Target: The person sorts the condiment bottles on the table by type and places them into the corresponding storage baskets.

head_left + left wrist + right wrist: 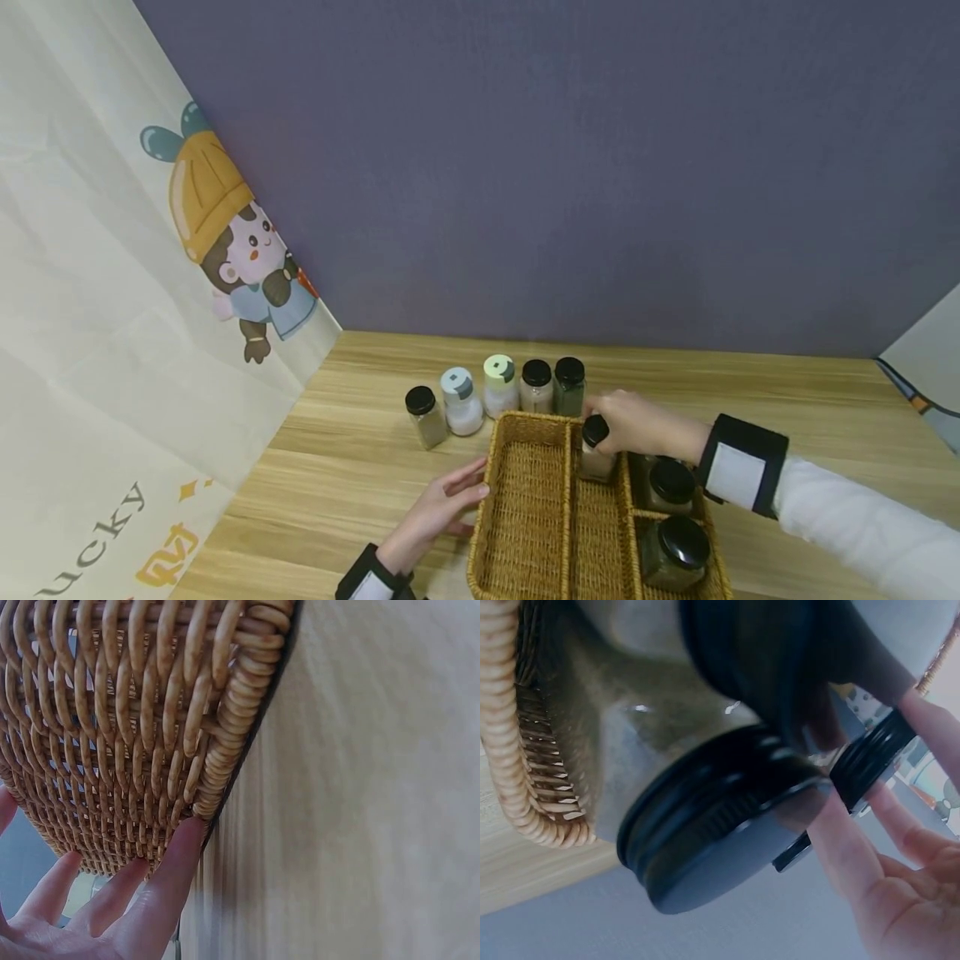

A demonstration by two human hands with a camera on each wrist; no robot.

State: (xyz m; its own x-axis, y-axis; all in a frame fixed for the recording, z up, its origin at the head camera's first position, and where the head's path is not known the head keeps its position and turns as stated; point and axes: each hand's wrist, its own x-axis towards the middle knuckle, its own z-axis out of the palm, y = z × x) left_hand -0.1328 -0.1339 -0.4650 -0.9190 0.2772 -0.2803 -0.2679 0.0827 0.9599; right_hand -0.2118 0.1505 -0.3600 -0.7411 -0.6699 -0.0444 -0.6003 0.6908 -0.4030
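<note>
My right hand [637, 423] grips a small glass jar by its black lid [871, 756]. This jar [597, 463] stands upright at the far end of the middle compartment of a woven wicker basket [567, 525], and its contents look pale. At the basket's left side, my left hand [442, 502] has its fingers extended against the outer wall; the left wrist view shows fingertips on the wicker weave [142, 750]. Two larger black-lidded jars sit in the right-hand compartments, one farther back [671, 483] and one nearer [677, 552]. The left compartment shows bare wicker.
Behind the basket stand several shakers and jars: a black-lidded jar [427, 417], a white-topped shaker [462, 402], a yellow-green-topped shaker [500, 387], and two black-lidded jars [537, 387] [569, 387]. A dark panel [562, 183] rises behind the wooden table [322, 467].
</note>
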